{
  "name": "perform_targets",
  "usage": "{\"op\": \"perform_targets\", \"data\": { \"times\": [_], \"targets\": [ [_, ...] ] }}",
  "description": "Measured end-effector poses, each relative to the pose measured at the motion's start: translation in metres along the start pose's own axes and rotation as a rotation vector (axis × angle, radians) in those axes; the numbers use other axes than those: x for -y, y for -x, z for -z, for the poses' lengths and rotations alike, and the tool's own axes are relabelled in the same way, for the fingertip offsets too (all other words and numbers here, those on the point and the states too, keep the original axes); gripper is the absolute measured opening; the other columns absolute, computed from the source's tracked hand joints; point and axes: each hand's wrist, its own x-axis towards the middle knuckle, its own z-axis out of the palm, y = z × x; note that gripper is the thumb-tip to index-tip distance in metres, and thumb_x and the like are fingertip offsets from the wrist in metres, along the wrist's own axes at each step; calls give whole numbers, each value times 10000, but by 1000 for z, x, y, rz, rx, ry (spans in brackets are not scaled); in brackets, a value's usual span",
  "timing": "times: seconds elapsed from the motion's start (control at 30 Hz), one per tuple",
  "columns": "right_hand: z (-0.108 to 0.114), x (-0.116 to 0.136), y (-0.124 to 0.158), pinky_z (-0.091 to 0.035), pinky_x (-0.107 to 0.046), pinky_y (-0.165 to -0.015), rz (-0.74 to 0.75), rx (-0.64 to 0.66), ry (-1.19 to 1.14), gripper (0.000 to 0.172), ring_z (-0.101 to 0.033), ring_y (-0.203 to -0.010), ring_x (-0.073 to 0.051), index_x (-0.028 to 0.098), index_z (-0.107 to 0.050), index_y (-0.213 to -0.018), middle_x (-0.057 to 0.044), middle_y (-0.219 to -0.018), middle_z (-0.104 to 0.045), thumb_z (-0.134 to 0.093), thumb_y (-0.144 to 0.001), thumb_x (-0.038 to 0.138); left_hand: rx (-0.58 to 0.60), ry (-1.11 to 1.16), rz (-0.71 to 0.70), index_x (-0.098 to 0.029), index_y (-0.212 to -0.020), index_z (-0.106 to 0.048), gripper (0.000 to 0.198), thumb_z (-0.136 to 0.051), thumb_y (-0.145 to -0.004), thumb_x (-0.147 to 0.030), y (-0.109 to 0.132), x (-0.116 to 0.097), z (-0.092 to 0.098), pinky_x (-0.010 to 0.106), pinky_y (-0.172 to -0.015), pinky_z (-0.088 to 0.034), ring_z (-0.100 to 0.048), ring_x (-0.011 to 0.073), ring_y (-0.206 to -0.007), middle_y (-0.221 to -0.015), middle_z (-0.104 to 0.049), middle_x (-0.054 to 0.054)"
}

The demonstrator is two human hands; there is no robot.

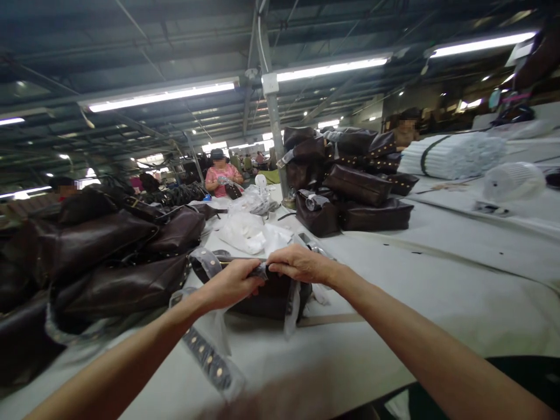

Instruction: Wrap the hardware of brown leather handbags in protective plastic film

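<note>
A dark brown leather bag (266, 304) rests on the white table in front of me. My left hand (240, 280) and my right hand (300, 262) meet above it, fingers closed on a short dark strap (261, 270) that appears partly covered in clear plastic. Exactly where the strap joins the bag is hidden by my hands. From the bag's left side a studded strap (205, 356) in a clear plastic sleeve trails down over the table. Another plastic-wrapped strip (292, 309) hangs down the front of the bag below my right hand.
Dark leather bags (122, 262) lie heaped at left; more bags (359, 186) are stacked at back right beside a post (275, 122). White plastic (245, 230) lies beyond my bag. A tied white bundle (452, 154) and a white fan (514, 182) stand at right. A co-worker (221, 175) is across the table.
</note>
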Motion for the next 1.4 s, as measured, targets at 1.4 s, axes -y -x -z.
{"op": "perform_targets", "data": {
  "times": [1.4],
  "targets": [
    [-65, 56, 19, -413, -271, -599, -423, -642, 82, 112, -558, -641, -162, 210, -503, -711, -25, -698, -590, -481, -817, 179, 101, 305, 25, -173, -804, -492, 145, -526, -671, -219, -3, -9, -12, 208, -457, -427, -519, 110, -519, -590, -539, -44]
  ]
}}
